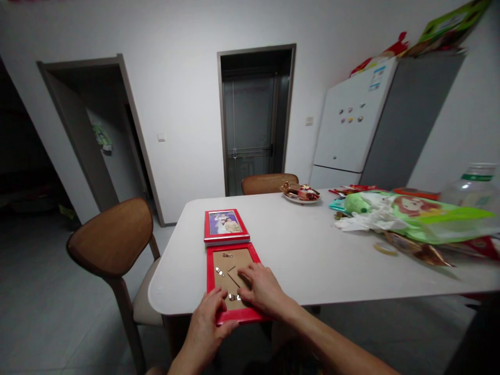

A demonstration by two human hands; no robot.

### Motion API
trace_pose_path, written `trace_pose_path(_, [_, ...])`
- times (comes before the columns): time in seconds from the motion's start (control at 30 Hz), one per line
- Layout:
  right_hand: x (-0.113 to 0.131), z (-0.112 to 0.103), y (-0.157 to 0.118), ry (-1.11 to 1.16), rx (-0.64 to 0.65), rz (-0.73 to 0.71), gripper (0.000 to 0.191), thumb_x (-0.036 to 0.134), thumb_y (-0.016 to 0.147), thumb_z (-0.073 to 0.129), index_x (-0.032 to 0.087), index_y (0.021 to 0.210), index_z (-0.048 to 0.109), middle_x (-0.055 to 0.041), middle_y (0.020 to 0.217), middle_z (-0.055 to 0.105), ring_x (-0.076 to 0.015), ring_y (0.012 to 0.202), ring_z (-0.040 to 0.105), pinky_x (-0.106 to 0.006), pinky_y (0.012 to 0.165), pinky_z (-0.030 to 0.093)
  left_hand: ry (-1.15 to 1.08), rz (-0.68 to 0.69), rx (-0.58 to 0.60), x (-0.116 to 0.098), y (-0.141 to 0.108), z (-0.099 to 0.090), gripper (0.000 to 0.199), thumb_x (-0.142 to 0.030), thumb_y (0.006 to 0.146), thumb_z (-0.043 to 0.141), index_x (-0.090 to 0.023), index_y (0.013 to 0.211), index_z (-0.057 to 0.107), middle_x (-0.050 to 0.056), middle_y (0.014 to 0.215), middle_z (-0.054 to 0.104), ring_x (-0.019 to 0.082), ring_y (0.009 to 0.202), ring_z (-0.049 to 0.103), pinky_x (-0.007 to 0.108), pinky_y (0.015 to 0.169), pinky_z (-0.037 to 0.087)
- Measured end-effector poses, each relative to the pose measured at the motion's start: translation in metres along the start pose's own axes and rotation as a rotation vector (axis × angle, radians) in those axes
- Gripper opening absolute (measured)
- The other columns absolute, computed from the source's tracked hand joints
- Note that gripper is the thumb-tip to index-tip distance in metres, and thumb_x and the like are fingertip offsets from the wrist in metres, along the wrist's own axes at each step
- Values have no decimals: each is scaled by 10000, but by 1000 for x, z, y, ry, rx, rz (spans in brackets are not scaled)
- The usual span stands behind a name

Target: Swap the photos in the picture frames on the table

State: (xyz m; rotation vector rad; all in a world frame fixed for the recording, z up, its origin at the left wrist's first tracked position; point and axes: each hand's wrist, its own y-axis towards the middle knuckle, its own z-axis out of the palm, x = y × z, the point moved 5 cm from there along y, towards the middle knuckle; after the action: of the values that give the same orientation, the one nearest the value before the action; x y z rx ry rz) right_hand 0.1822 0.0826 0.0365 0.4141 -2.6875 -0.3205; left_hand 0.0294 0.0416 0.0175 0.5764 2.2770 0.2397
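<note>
Your right hand (263, 289) curves over the brown backing (244, 256), thumb and fingertips apart; your left hand (205, 323) straddles the near-left corner of the red frame (210, 268), probably bracing it, though I cannot tell whether either pinches anything. The red frame lies at the tabletop's (291, 255) near edge, photo frame (224, 224) just beyond, with room rightward toward the green bag (441, 213).

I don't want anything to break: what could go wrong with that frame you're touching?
The red frame lies at the table's near edge, so it might fall if bumped. The metal clips on its brown back could pinch the right hand. A hard push might shove the framed photo just beyond it.
</note>
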Motion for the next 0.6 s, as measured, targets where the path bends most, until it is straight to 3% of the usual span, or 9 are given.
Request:
trace_pose_path(0.2, [-2,-2,8,127,-37,28,473,207,580,549,162,1051,553,-88,974,575,-202,919,492,-275,795,370,-53,-39,-3,-2,-1,-2,301,-208,608,651,-189,899,577,101,1155,536,248,1118,439,401,945,353])
trace_pose_path(0.33, [3,-16,11,144,-77,25,474,195,569,554,169,1041,560,-91,1006,559,-215,939,481,-284,794,382,-233,-131,-126,2,5,-8,453,-233,640,609,-164,1068,477,139,1268,415,244,1143,411,383,945,351])
trace_pose_path(0.43, [17,-26,12,167,-122,-4,470,188,581,555,170,1051,553,-84,1000,561,-212,938,480,-296,821,375,-503,-216,-215,5,16,-12,459,-287,702,538,-153,1112,382,135,1153,518,229,1051,502,374,882,409])
trace_pose_path(0.6, [37,-33,13,269,-134,-98,445,268,634,575,178,1068,535,-75,1024,551,-191,947,478,-285,827,375,-953,-386,-248,17,27,-23,552,-312,679,547,-202,1145,273,37,855,641,205,716,637,331,612,514])
